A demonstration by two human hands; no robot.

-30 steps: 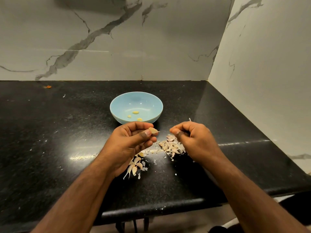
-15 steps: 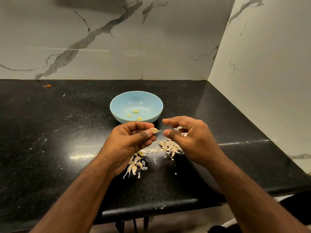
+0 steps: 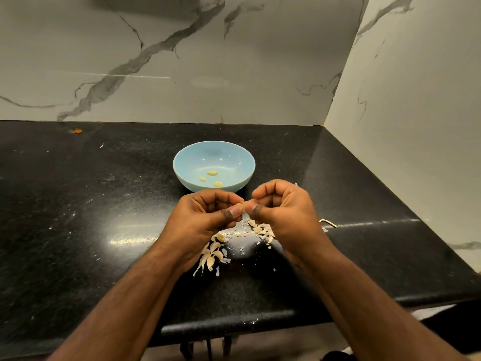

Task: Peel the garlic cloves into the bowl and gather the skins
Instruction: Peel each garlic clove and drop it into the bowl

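Since half a second ago, our right hand (image 3: 283,212) has closed in on the left hand (image 3: 205,217), and the two now meet just near of the bowl (image 3: 187,175). Both hands curl their fingers and pinch one garlic clove (image 3: 241,205) between the thumb tips; we see only a pale sliver of it, so we cannot tell how much skin is left on it.

We count one light blue bowl on the black bench (image 3: 78,217), with three peeled cloves (image 3: 212,173) lying in its bottom. Two loose heaps of skins lie on the bench beneath the hands: a near-left heap (image 3: 211,255) and a heap to the right (image 3: 261,230). Our hands and wrists cover part of each heap, so we cannot count the pieces.

A small orange scrap (image 3: 77,131) lies far left by the marble wall (image 3: 156,74). Just right of the right wrist, a thin yellowish thing (image 3: 328,222) peeks out, too small to name. White flecks dot the bench.
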